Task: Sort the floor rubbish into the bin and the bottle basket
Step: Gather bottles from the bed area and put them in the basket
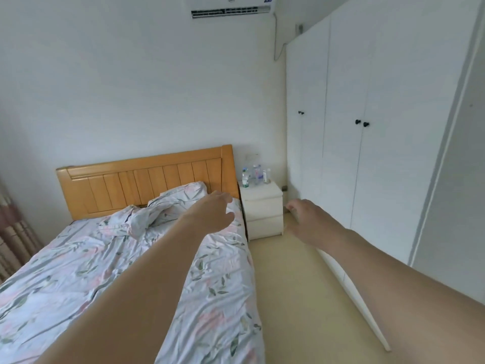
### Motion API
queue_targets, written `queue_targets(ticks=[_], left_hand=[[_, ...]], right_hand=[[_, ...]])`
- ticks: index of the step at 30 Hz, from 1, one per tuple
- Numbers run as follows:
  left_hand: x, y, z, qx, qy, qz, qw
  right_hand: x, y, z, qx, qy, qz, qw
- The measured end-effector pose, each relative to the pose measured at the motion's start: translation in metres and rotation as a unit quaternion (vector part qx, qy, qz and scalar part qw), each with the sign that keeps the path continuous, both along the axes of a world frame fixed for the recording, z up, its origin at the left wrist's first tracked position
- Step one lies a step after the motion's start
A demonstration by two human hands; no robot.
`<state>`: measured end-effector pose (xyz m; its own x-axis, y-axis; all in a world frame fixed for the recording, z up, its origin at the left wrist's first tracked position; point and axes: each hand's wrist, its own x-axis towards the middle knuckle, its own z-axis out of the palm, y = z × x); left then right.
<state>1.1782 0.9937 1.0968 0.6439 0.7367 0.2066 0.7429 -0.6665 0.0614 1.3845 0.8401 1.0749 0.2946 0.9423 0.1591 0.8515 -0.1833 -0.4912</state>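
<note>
Bottles (252, 174) stand on nightstand (262, 206) — beyond both hands' fingers (291, 206).

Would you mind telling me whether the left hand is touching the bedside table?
Apart. The head view shows the left hand over the bed, with bedding visible between it and the bedside table.

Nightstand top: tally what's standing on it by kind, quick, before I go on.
On the nightstand:
Clear plastic bottles: 2, green-labelled bottle and purple-labelled bottle
Small white container: 1, kind too small to tell
Total: 3
</note>
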Motion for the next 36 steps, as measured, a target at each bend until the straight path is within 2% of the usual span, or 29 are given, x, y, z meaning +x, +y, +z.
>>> queue_targets(ticks=[5,9,15,20,26,30,36], left_hand=[[0.098,0.040,-0.006,-0.021,-0.002,-0.008,1.000],[0.175,0.093,-0.022,-0.041,0.001,-0.009,0.999],[0.271,0.211,-0.016,-0.089,-0.008,0.031,0.996],[0.336,0.294,-0.002,-0.097,-0.057,0.069,0.991],[0.426,0.399,-0.030,-0.099,-0.006,0.071,0.993],[0.484,0.487,-0.047,-0.103,0.013,0.084,0.991],[0.552,0.630,-0.035,-0.118,0.004,0.147,0.982]], right_hand=[[0.090,0.035,-0.008,-0.007,-0.003,-0.007,1.000],[0.171,0.095,-0.009,-0.009,-0.018,-0.013,1.000],[0.274,0.222,0.003,-0.018,-0.019,0.017,1.000],[0.354,0.310,0.018,0.007,-0.026,0.026,0.999],[0.437,0.434,-0.013,-0.011,0.024,0.046,0.999],[0.508,0.532,-0.044,-0.048,0.024,0.066,0.996],[0.612,0.692,-0.037,-0.037,0.047,0.071,0.996]])
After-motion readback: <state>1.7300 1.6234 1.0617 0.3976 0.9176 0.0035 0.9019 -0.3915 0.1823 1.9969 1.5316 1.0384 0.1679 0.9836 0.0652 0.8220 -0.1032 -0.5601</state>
